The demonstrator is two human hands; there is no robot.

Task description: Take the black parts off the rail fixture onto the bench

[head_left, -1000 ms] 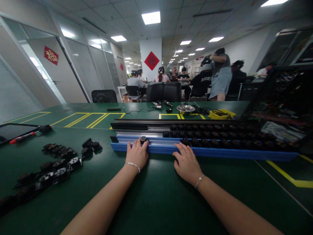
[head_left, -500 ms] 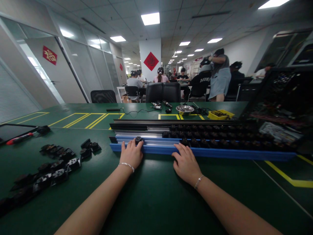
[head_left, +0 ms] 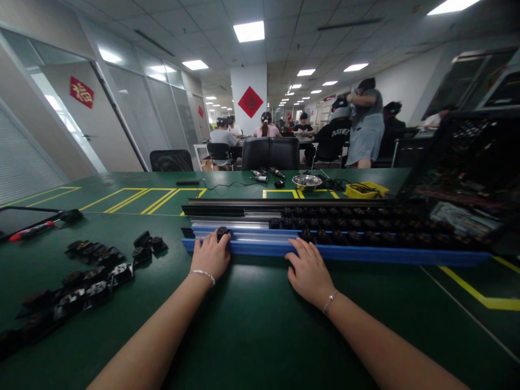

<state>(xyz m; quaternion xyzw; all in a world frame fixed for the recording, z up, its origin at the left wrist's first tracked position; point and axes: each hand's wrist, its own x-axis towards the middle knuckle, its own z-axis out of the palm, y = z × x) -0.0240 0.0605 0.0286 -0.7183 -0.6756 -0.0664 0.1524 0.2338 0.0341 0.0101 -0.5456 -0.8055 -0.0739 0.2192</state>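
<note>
A long blue rail point(head_left: 260, 248) with a silvery channel lies across the table. My left hand point(head_left: 210, 255) is at its left part, fingers closed about a small black block-shaped part point(head_left: 222, 233) that sits in the channel; the fingertips are partly hidden behind the rail's front wall. My right hand point(head_left: 309, 273) rests against the front wall, its fingers spread and the tips over the edge. Just beyond those fingertips begins a row of similar black parts point(head_left: 337, 237) filling the rail's right side.
Behind the blue rail lie black rails point(head_left: 215, 209), also carrying black parts. Loose black parts point(head_left: 97, 290) are scattered at left, near a red-handled screwdriver point(head_left: 30, 232). A metal bowl point(head_left: 306, 182) and yellow tray point(head_left: 365, 190) stand farther back. A dark open case point(head_left: 459, 179) is at right.
My left hand has moved slightly left along the blue rail, and the black part has slid left with it. My right hand has stayed in place.
</note>
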